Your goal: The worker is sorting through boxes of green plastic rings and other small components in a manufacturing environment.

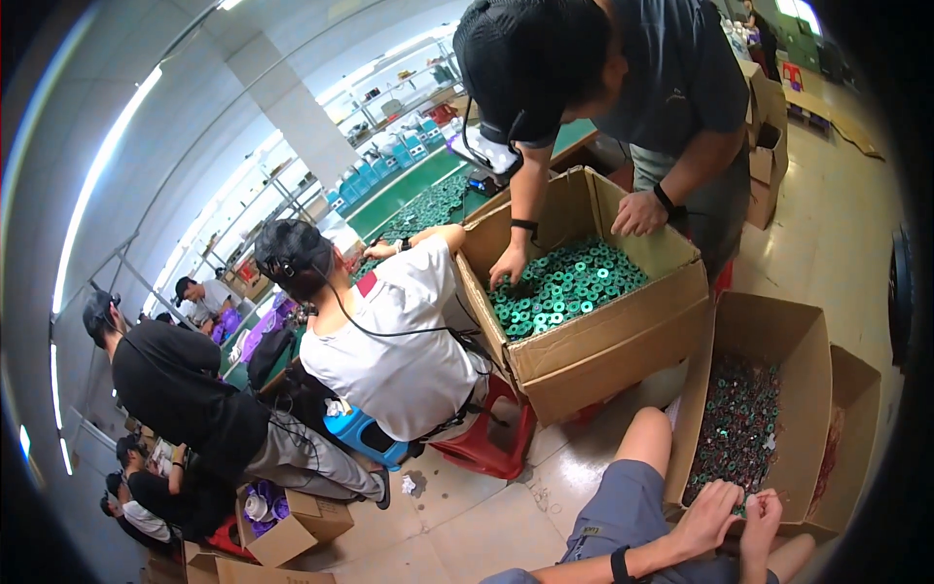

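My left hand (707,518), with a black band on its wrist, is closed with its fingertips together. My right hand (762,524) pinches close beside it. Between the two sets of fingertips a bit of a small green piece (741,508) shows; its shape is mostly hidden by the fingers. Both hands are over the near edge of an open cardboard box (815,336) standing at my knees. Inside lies a heap of small green ring-shaped pieces (730,428) mixed with dark and reddish bits.
A co-worker (671,97) leans over a large cardboard box (613,360) of green ring-shaped pieces (574,282), one hand among them. Another person in white (389,341) sits on a red stool (496,438) at a green worktable. Another box (851,419) stands at my right.
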The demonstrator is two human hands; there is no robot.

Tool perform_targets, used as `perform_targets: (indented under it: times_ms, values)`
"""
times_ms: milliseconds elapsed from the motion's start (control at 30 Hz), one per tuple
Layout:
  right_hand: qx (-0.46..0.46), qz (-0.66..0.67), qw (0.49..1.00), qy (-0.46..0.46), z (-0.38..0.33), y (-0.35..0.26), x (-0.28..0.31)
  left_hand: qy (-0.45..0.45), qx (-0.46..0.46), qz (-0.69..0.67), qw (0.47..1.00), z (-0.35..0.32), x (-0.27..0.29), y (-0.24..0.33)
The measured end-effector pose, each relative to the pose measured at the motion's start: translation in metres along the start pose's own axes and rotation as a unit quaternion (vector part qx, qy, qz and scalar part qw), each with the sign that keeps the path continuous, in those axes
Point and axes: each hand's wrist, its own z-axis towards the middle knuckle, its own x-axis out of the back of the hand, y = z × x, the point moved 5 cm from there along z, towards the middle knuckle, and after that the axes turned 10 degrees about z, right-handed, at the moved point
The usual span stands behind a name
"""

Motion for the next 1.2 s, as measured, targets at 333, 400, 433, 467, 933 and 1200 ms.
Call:
perform_targets:
  times_ms: [333,400,433,467,933,1200]
  values:
    - [0.014,-0.089,0.996,0.018,-0.003,0.017,0.014,-0.012,0.018,-0.005,1.000,0.003,-0.002,0.001]
    - [-0.017,-0.043,0.999,0.007,0.007,0.027,0.016,0.002,0.006,-0.007,1.000,0.006,0.003,0.005]
    - [-0.047,0.002,0.999,-0.003,0.010,0.030,0.014,0.003,0.006,-0.006,1.000,0.003,-0.001,0.002]
    - [0.019,-0.087,0.996,0.018,0.003,0.022,0.011,0.001,0.014,-0.005,1.000,-0.002,-0.008,-0.004]
    - [0.039,-0.075,0.994,0.068,-0.008,0.002,0.008,-0.024,0.034,-0.003,0.999,0.001,-0.018,-0.006]
    - [0.004,-0.013,0.998,0.061,-0.006,0.006,0.020,-0.022,0.041,0.015,0.999,0.009,-0.030,-0.007]
